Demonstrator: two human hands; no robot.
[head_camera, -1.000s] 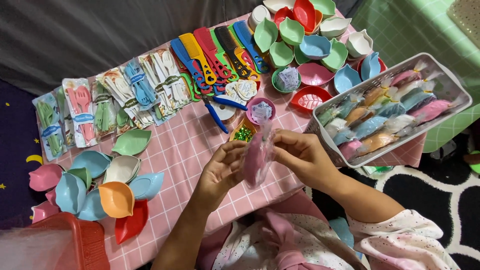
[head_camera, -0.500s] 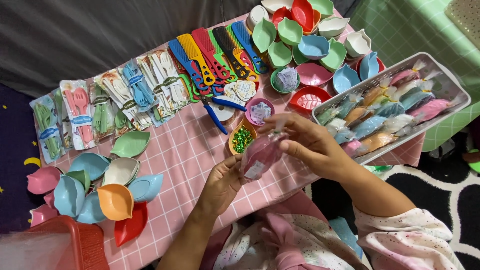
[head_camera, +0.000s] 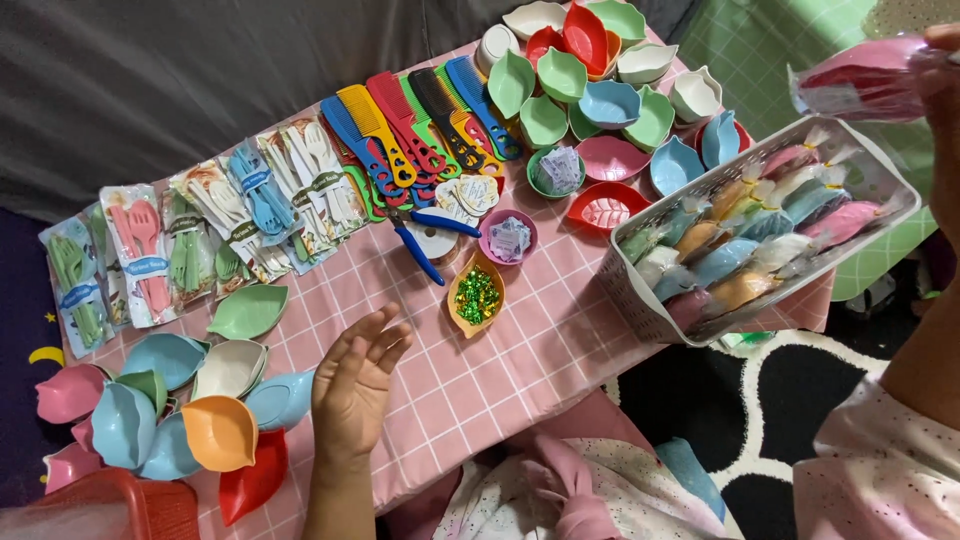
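The left hand hovers with fingers spread and palm empty over the pink checked tablecloth; just beyond its fingertips lies an orange leaf-shaped dish of small green and gold bits, and beside its wrist sits a heap of leaf-shaped bowls; the right hand, mostly cut off at the picture's edge, seems to pinch a pink wrapped packet raised above the white basket of similar wrapped packets; blue-handled pliers lie further off.
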